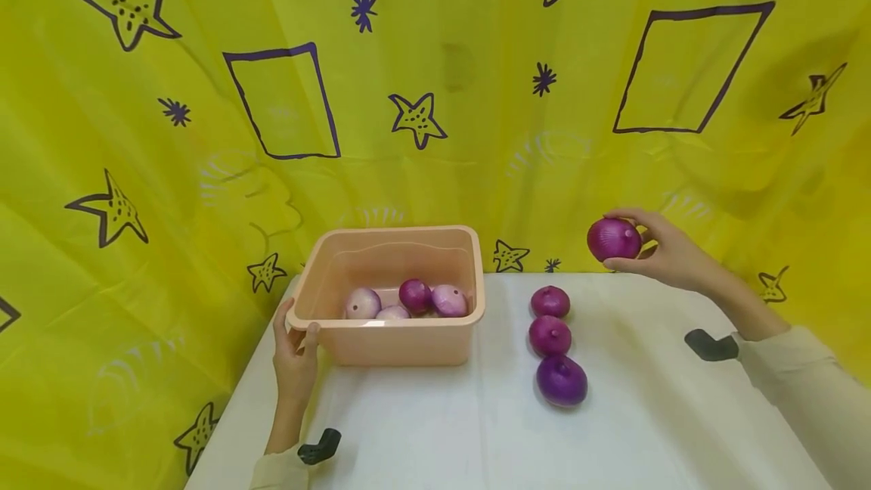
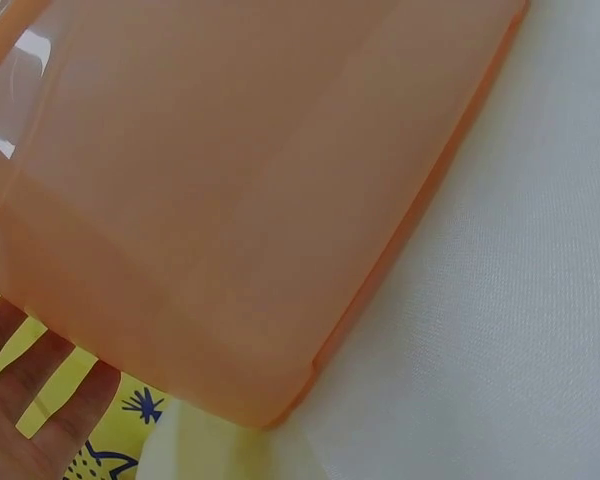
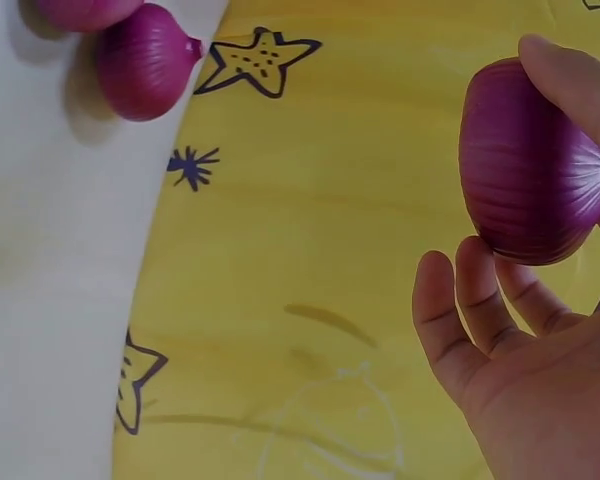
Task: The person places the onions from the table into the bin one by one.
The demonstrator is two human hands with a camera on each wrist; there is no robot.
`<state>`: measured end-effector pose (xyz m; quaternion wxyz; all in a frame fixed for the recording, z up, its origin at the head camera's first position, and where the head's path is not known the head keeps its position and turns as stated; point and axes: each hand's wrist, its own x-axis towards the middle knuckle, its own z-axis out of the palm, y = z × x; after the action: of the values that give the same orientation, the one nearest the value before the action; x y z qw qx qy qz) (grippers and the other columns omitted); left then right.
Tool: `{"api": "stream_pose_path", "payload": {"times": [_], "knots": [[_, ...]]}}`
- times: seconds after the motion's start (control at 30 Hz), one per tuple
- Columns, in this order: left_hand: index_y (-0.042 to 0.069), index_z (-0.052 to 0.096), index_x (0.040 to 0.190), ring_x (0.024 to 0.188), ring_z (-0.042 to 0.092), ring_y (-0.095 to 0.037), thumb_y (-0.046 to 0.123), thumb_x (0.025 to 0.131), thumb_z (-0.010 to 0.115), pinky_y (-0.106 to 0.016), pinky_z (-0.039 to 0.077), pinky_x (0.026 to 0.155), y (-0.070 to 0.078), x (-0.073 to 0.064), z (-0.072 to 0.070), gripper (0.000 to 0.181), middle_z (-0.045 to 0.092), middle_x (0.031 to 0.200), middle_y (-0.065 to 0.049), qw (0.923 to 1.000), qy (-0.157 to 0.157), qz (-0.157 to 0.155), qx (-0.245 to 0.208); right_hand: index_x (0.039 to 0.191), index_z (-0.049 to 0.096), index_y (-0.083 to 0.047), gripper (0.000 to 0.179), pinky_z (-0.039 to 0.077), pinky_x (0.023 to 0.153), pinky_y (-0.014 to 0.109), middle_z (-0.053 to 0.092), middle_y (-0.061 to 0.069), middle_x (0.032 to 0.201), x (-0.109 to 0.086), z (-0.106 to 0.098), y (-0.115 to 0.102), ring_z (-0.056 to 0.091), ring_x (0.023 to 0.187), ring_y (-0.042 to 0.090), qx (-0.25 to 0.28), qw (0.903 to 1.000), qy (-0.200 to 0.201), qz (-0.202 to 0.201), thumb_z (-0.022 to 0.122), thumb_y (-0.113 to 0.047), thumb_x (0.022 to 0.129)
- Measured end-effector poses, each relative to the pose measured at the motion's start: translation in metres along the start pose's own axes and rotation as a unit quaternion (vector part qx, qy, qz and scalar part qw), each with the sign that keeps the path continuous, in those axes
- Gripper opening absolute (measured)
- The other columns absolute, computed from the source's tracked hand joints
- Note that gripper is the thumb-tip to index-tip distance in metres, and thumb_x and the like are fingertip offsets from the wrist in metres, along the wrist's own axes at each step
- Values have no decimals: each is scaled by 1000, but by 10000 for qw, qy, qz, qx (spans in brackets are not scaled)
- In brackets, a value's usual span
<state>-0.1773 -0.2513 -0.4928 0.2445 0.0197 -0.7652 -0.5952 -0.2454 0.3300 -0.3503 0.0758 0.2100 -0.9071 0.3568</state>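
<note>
My right hand holds a purple onion up above the table's far right side, between thumb and fingers. In the right wrist view the same onion is gripped by its sides, its ribbed end toward the palm. At the near left corner of a peach plastic bin, my left hand grips the rim, thumb at the front and fingers round the left side. Inside the bin lie several onions, among them a dark purple one and a paler one; the front wall partly hides them.
Right of the bin, three purple onions stand in a line on the white table: a far one, a middle one and a near, darker one. A yellow curtain with drawn stars hangs behind the table and along its left.
</note>
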Motion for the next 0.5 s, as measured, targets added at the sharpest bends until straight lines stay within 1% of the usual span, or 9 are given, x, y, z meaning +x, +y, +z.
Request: {"api": "stream_pose_path", "payload": {"times": [0.07,0.23,0.3,0.37,0.5], "knots": [[23,26,161,130,53,-32,16,105,57,-8,46,89,0,-1,1,64,39,161,-11,10000,-6,-1,-10,146,50,-6,74,54,72,16,49,22,136,3,-1,-3,53,105,36,-3,10000,-12,30,87,-15,83],[24,26,161,123,53,-8,18,105,57,-9,47,89,-1,-2,2,64,40,161,-10,10000,-31,-44,39,146,50,-6,73,53,72,17,49,22,137,11,0,-11,53,108,38,-39,9999,-81,97,86,-18,83],[24,27,161,120,52,-1,18,105,57,-9,47,88,-2,-2,1,64,40,161,-11,10000,-16,-32,73,146,51,-8,72,53,73,17,48,21,137,16,3,-15,53,109,38,-42,9998,-107,146,86,-19,84],[23,26,161,119,52,2,18,105,57,-8,47,88,-3,-2,0,64,40,160,-12,9999,1,-21,124,145,52,-9,72,53,73,18,49,20,137,22,7,-19,53,109,37,4,9998,-116,180,87,-20,83],[23,26,161,120,52,-1,18,105,56,-8,47,87,-4,0,-1,64,40,161,-13,9999,-9,-14,152,144,53,-12,71,55,75,23,52,17,135,37,17,-27,54,106,35,-11,9998,-109,135,88,-23,82]]}}
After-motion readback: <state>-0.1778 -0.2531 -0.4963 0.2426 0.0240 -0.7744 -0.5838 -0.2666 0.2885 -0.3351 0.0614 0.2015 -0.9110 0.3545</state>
